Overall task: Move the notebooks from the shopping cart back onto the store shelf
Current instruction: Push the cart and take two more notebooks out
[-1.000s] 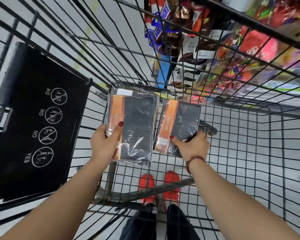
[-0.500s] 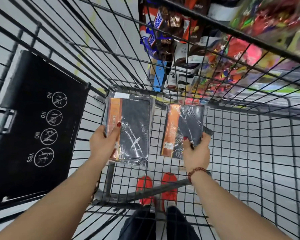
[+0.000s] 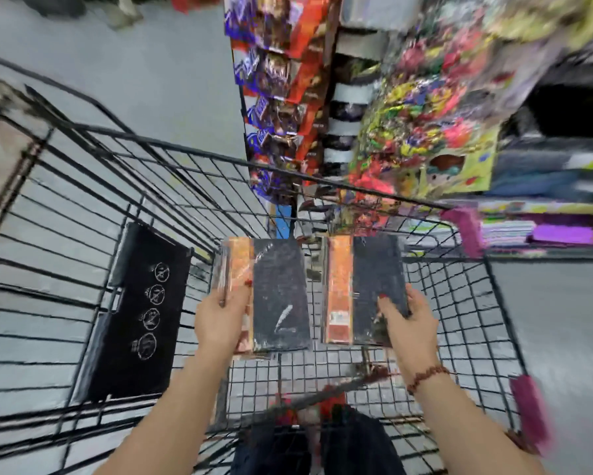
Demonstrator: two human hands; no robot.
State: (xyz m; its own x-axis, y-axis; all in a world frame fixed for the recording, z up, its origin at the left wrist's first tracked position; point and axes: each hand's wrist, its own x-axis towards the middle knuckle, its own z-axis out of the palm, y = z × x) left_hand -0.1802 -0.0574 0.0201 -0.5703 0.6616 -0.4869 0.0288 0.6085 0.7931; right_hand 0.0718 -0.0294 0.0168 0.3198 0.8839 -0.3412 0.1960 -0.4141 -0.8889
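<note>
Gripping 2 flat, plastic-wrapped rectangular notebooks [image 3: 279,289].

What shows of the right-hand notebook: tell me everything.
The notebook has a black cover with an orange band down its left edge, under what looks like shiny clear wrap. It faces up at the camera, above the shopping cart basket. The right hand grips its near right corner, thumb on the cover. A narrow gap parts it from the other notebook. Blur hides print.

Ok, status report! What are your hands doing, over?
Left hand grips left notebook. Right hand grips right notebook. Both over cart; its wire side stands before shelves.
</note>
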